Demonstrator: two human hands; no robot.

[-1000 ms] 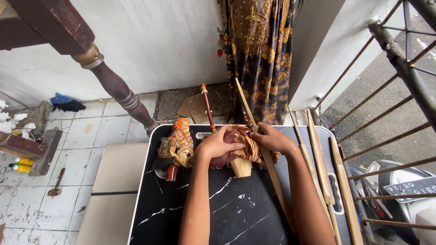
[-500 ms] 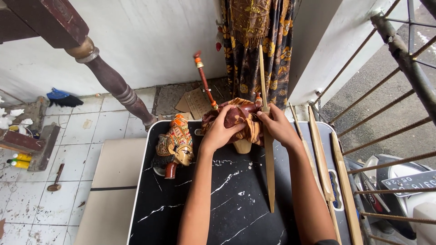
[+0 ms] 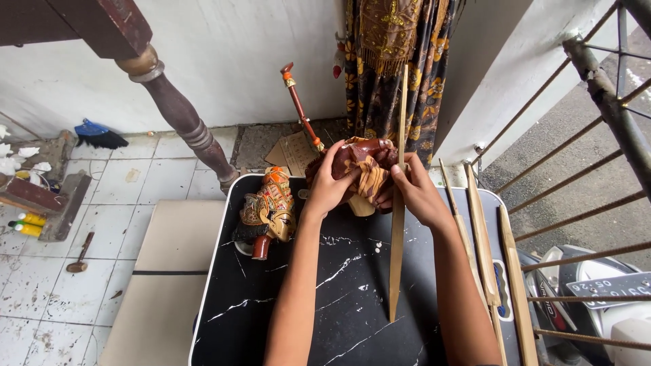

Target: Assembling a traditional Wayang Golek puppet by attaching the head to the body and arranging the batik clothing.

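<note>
A black marble-patterned table [image 3: 352, 318] with a pale rim fills the lower middle of the view, standing on a tiled floor [image 3: 61, 298] beside a metal railing [image 3: 597, 169]. Behind it hangs a dark batik cloth [image 3: 380, 61] with gold patterning, and to the left a turned wooden post [image 3: 180, 115] slants down to the floor.

Both forearms reach over the table to a brown carved wooden puppet body [image 3: 363, 166], held up above the far edge of the table. The left hand [image 3: 329, 186] is curled around its left side, fingers wrapped and closed on it. The right hand [image 3: 413, 193] grips the right side — its fingers are also closed over a long, flat wooden rod [image 3: 397, 224] that stands nearly upright, its pointed lower tip resting on the tabletop and its upper end rising in front of the cloth.

Just left of the hands, a painted puppet head [image 3: 271, 207] in gold, red and green lies on the table, apart from the hands. A red-and-gold stick [image 3: 302, 108] leans up behind the puppet body. Along the table's right edge lie 3 more flat wooden rods [image 3: 481, 230], side by side.

On the floor at far left — a small hammer [image 3: 80, 254] and a blue-handled brush [image 3: 98, 135].
</note>
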